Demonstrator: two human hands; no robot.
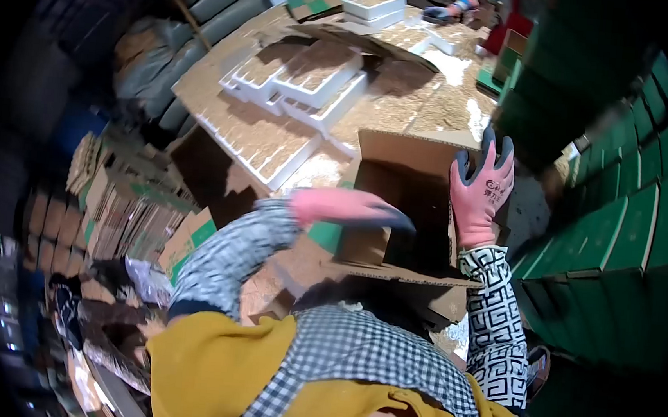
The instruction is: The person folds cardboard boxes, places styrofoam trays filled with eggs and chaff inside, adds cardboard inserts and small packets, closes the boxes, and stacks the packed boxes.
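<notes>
A cardboard box [413,148] stands with its top open in front of me, its inside dark. My left hand [350,208], in a pink glove with dark fingertips, is stretched flat over the near left part of the box. Motion blurs it slightly, and nothing shows in it. At the box's right wall is my right hand [483,190], gloved the same way. Its fingers point away from me, spread apart, with the thumb towards the box's inside. The palm is hidden, though the hand appears to rest against the wall's upper edge.
White trays [317,74] filled with tan granular material stand on a work surface strewn with it [444,100]. Green boxes [607,222] are stacked at the right. Folded cardboard [133,220] is piled at the left. Another person's gloved hand [441,13] is at the far side.
</notes>
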